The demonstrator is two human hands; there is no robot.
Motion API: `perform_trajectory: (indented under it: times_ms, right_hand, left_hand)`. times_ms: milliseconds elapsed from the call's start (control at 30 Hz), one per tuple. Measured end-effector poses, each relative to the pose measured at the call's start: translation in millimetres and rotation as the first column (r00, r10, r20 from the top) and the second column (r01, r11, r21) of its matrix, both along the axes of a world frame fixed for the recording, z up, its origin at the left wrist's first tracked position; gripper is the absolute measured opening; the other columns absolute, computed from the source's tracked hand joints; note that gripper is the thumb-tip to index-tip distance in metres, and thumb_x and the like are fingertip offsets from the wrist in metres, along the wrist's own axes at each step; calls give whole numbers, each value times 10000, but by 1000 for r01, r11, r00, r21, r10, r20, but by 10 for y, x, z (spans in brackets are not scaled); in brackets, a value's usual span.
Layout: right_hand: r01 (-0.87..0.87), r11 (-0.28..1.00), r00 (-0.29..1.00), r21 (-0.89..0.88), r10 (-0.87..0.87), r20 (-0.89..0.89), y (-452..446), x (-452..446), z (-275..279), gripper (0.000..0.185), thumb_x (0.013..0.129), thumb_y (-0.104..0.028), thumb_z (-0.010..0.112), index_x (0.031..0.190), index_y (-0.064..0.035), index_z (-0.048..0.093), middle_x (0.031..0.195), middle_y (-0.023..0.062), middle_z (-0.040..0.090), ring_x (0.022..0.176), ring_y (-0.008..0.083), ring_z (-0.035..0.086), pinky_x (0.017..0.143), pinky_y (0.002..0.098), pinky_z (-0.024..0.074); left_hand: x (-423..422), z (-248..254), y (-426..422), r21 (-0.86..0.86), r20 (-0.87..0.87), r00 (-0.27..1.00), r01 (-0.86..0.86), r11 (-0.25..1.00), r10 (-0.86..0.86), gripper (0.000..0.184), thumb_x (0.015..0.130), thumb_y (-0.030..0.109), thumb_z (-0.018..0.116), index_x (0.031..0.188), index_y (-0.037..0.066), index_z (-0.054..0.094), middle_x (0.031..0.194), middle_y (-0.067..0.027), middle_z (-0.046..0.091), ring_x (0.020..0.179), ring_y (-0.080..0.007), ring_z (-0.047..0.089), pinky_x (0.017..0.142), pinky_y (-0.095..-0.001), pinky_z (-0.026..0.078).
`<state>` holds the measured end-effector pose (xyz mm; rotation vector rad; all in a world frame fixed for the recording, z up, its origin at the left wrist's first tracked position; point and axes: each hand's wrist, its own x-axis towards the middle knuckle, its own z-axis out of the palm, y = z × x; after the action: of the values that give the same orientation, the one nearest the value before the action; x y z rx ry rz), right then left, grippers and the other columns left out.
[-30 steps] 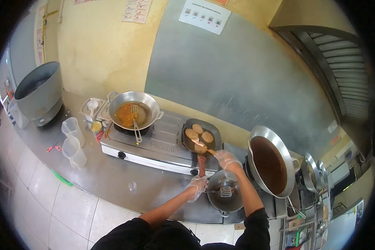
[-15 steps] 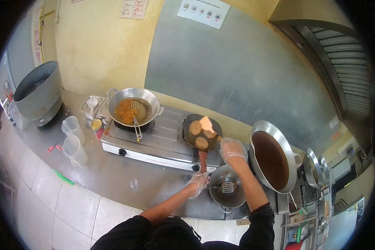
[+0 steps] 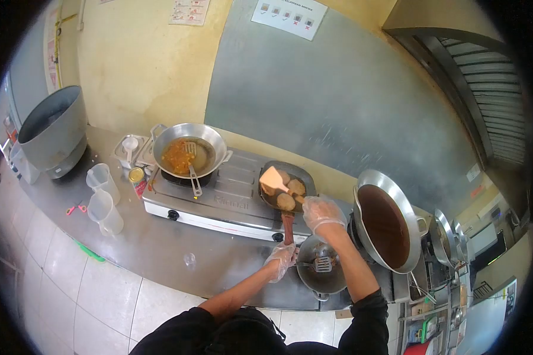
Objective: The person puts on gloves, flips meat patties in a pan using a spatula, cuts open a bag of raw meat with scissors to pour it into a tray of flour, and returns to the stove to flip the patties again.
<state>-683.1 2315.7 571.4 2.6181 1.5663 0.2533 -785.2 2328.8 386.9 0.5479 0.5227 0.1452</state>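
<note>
My left hand, in a clear plastic glove, is closed around the brown handle of a dark frying pan on the stove's right side. Several round browned patties lie in the pan. My right hand, gloved too, grips a wooden spatula, whose flat blade is over the pan's left part and partly covers the patties. Below the pan, between my forearms, is a small wok with a slotted metal spatula in it.
On the left of the gas stove, a wok holds orange-brown food and a slotted turner. A large pan of brown liquid stands close on my right. Plastic jugs, scissors and a can are at left.
My right hand has moved slightly left, carrying the wooden spatula's blade from the pan's right side to its left. My left hand stays on the handle.
</note>
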Motion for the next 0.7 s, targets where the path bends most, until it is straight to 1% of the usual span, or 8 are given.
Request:
perform_trajectory:
  times_ms: [200,267,300,367,433,467,567,700]
  right_hand:
    - [25,996,1000,-85,-26,-16,-22,99,-8,232,840,-220,524,949,-53,642,909,192,662,872,373,634,798,463,495]
    - [131,989,988,-69,-136,-68,-40,151,80,259,828,-224,529,948,-48,676,985,214,658,939,372,636,833,455,497]
    - [127,989,989,-70,-132,-65,-40,177,143,259,828,-224,529,948,-48,676,985,214,658,939,372,636,833,455,497]
    - [222,968,971,-112,-231,-66,-25,236,264,285,824,-239,530,932,-36,697,971,224,661,926,385,638,818,462,495]
    - [244,959,959,-144,-261,-112,27,346,270,288,832,-234,515,907,-22,694,956,241,653,915,400,634,806,469,488]
    - [262,949,945,-177,-289,-153,66,412,271,295,840,-228,500,882,-8,692,940,259,645,904,416,629,793,477,482]
    - [152,961,964,-232,-196,-181,184,608,243,307,837,-232,501,901,7,682,935,271,636,898,424,627,777,464,485]
    - [86,965,958,-246,-148,-247,326,765,75,310,830,-239,512,905,11,678,942,275,631,892,426,626,778,459,485]
  left_hand:
    - [32,-16,-41,-29,6,999,-34,999,34,118,950,135,532,1044,74,495,882,-51,576,668,-92,495,586,-232,438]
    - [39,-43,-34,-54,28,998,-46,997,48,120,948,126,530,1050,72,496,891,-54,576,669,-92,494,592,-227,441]
    - [43,-56,-33,-62,28,999,-43,997,45,114,948,120,527,1048,72,498,895,-53,575,671,-91,494,597,-223,441]
    - [58,-60,-40,-68,30,999,-40,997,42,109,947,114,523,1046,72,501,898,-51,574,673,-91,494,602,-218,442]
    - [64,-59,-53,-67,34,997,-71,995,73,137,911,80,503,1045,63,480,812,-34,556,596,-82,486,495,-219,421]
    - [62,-52,-46,-62,37,997,-69,996,71,137,911,80,503,1045,63,480,812,-34,556,596,-82,486,495,-219,421]
    - [54,-35,-46,-17,21,999,-27,1000,27,128,911,76,498,1036,63,474,807,-32,550,591,-82,482,490,-225,415]
    - [57,-2,-58,1,-9,999,-34,999,34,113,911,77,497,1021,59,475,797,-34,548,586,-83,482,486,-231,415]
